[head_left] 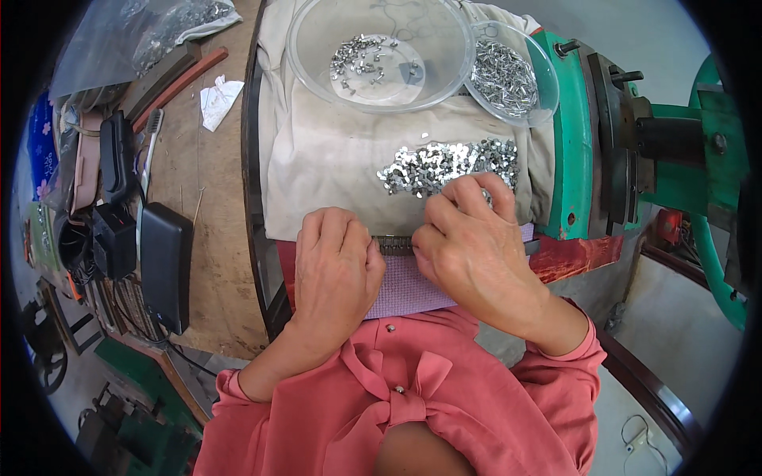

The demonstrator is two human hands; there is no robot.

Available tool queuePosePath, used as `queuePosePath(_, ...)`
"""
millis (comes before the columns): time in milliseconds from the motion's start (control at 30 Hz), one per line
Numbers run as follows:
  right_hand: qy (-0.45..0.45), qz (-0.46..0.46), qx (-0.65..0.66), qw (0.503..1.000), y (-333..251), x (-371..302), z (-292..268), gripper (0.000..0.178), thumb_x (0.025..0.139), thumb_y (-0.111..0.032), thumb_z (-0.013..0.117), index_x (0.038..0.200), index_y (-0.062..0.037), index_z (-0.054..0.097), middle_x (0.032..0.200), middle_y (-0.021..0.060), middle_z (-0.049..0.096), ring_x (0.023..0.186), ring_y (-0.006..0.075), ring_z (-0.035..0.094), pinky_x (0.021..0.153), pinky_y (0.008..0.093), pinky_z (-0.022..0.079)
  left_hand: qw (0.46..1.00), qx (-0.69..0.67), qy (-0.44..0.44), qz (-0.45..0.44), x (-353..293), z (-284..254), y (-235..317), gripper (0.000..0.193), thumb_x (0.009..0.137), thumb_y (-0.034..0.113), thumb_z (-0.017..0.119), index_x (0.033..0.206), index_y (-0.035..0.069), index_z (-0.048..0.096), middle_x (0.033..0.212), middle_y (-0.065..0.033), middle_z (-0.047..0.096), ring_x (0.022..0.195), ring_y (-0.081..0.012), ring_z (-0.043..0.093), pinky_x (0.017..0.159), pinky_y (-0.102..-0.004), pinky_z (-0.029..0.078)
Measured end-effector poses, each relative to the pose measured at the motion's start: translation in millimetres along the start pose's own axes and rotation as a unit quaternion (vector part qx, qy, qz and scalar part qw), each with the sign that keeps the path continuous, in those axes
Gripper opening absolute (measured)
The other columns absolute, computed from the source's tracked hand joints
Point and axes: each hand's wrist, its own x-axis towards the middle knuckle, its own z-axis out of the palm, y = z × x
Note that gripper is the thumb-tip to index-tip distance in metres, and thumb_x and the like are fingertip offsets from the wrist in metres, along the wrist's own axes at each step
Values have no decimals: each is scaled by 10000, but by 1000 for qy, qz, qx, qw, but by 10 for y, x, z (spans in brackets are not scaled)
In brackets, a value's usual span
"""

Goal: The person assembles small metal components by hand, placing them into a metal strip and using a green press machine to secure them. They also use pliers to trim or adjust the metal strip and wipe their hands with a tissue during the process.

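Observation:
A narrow dark slotted metal strip (394,245) lies along the near edge of the beige cloth, running between my two hands. My left hand (337,258) is closed over the strip's left end, fingers curled and thumb against it. My right hand (476,246) has its thumb side by the strip's right end, while its bent fingers reach over a loose pile of small shiny metal pieces (452,165). Those fingers are curled together; a bit of metal shows by them, but what they hold is mostly hidden.
A large clear tub (381,99) with small metal parts and a smaller clear bowl (504,75) of thin metal pins stand behind the pile. Green machinery (575,143) borders the right. On the left wooden table (218,262) lie a black case (164,266), a toothbrush (151,151) and cables.

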Motion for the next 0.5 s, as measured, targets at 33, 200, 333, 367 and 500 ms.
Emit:
queuePosePath(33,-9,-5,-7,1000,-4,22,-11,91,659,-156,711,686,-81,668,817,33,551,944,238,541,972,428,347,1000,3,1,3,3,-1,-2,176,721,-52,664,838,1,544,934,-154,547,909,-362,512,793,-451,430)
queuePosePath(200,-42,-25,-3,999,2,79,-64,126,677,-176,675,676,-51,664,813,57,555,967,246,526,1008,432,341,1000,2,12,19,-4,2,-18,184,702,-63,661,829,-4,541,915,-150,550,901,-353,522,780,-440,439)
queuePosePath(333,-20,-21,34,999,72,74,6,118,662,-183,693,677,-68,672,812,43,556,956,248,529,1009,436,344,1000,-10,8,20,-5,-46,-23,182,706,-65,666,815,5,539,912,-143,555,884,-346,529,774,-429,444)
queuePosePath(367,-12,-18,41,999,90,59,13,108,656,-181,699,675,-77,674,810,36,557,952,248,530,1006,437,346,1000,-15,5,15,-6,-62,-17,181,707,-63,668,812,8,539,912,-141,557,883,-344,531,776,-426,444)
queuePosePath(500,8,8,72,997,176,23,-35,70,639,-165,720,666,-120,674,788,12,557,957,242,544,995,454,347,999,-43,-17,-3,-37,-136,-41,166,710,-57,667,816,7,556,913,-139,555,874,-342,542,758,-419,459)
